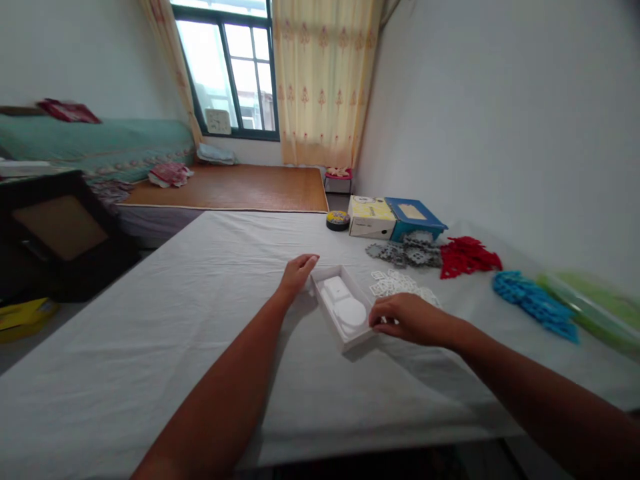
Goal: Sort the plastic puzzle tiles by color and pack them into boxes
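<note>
A shallow white box (330, 325), open at the top, lies at an angle on the white-covered table. Inside it sit a white squarish piece (336, 289) and a round white disc (351, 312). My left hand (297, 273) is closed at the box's far left corner, its fingertips at the rim. Curled fingers of my right hand (400, 316) grip the right wall of the box near its front corner. White square openwork pieces (395, 284) are heaped just beyond my right hand.
Grey gear-shaped pieces (413, 251), red pieces (466, 257), blue pieces (533, 303) and a green clear-wrapped package (595, 310) line the table's right side. Behind stand a yellow-and-white box (371, 219), a blue box (415, 217) and a round tin (338, 221). A wall borders the right.
</note>
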`<act>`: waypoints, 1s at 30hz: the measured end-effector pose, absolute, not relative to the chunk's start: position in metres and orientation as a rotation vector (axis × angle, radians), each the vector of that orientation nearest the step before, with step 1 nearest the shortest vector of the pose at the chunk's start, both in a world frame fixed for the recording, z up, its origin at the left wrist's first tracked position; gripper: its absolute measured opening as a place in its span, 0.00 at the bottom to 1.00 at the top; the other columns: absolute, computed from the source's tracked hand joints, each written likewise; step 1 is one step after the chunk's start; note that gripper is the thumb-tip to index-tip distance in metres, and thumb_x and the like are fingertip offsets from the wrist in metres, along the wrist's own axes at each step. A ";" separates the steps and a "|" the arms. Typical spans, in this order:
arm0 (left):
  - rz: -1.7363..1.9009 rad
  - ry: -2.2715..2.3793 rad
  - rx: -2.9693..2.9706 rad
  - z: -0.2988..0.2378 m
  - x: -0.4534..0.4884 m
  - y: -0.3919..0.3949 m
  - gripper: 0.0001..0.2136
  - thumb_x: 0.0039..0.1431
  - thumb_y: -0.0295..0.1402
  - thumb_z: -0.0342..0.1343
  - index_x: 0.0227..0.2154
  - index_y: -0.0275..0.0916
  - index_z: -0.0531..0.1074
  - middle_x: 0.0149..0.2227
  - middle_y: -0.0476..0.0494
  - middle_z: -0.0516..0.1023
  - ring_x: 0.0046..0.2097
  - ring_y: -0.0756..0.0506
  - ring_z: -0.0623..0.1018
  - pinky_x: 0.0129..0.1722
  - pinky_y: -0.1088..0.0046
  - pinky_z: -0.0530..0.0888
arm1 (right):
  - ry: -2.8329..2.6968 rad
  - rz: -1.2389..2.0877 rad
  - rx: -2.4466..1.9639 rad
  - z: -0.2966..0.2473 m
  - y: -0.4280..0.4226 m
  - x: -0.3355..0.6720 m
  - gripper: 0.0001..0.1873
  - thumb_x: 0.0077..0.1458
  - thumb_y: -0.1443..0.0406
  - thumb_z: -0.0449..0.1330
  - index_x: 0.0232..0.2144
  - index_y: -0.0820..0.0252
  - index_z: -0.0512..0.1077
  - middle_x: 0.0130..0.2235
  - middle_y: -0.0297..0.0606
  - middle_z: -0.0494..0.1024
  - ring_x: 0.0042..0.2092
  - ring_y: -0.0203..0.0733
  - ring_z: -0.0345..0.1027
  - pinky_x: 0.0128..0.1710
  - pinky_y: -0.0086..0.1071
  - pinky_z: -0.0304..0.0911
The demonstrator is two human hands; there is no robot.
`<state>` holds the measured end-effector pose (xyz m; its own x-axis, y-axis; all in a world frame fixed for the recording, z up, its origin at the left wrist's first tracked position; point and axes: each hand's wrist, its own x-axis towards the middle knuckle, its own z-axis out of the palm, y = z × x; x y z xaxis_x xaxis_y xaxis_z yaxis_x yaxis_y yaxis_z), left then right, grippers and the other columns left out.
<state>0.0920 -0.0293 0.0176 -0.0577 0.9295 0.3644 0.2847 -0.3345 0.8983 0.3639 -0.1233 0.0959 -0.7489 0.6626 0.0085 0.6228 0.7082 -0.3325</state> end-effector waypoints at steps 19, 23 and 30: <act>1.159 1.325 1.795 0.022 0.103 -0.048 0.17 0.50 0.42 0.54 0.37 0.36 0.79 0.36 0.42 0.81 0.39 0.42 0.77 0.43 0.67 0.72 | -2.374 0.563 -1.156 0.097 -0.116 0.346 0.24 0.47 0.57 0.64 0.46 0.59 0.74 0.44 0.42 0.78 0.44 0.46 0.70 0.45 0.37 0.63; 1.128 1.337 1.773 0.019 0.101 -0.046 0.21 0.52 0.47 0.54 0.38 0.35 0.79 0.37 0.41 0.81 0.40 0.41 0.77 0.42 0.67 0.72 | -1.950 0.833 -1.146 0.099 -0.124 0.396 0.23 0.51 0.56 0.61 0.48 0.59 0.73 0.47 0.42 0.77 0.46 0.46 0.70 0.42 0.36 0.66; 1.130 1.306 1.805 0.022 0.109 -0.049 0.21 0.51 0.50 0.56 0.36 0.36 0.79 0.40 0.40 0.82 0.43 0.40 0.78 0.46 0.65 0.72 | -1.463 0.779 -1.284 0.087 -0.141 0.502 0.25 0.52 0.52 0.59 0.48 0.60 0.71 0.49 0.44 0.76 0.47 0.49 0.71 0.46 0.42 0.66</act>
<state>0.1092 -0.0491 0.0221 0.1395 0.9513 0.2748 0.4088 -0.3081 0.8591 0.5017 -0.1413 0.0869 0.0611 0.9632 0.2617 0.3204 0.2294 -0.9191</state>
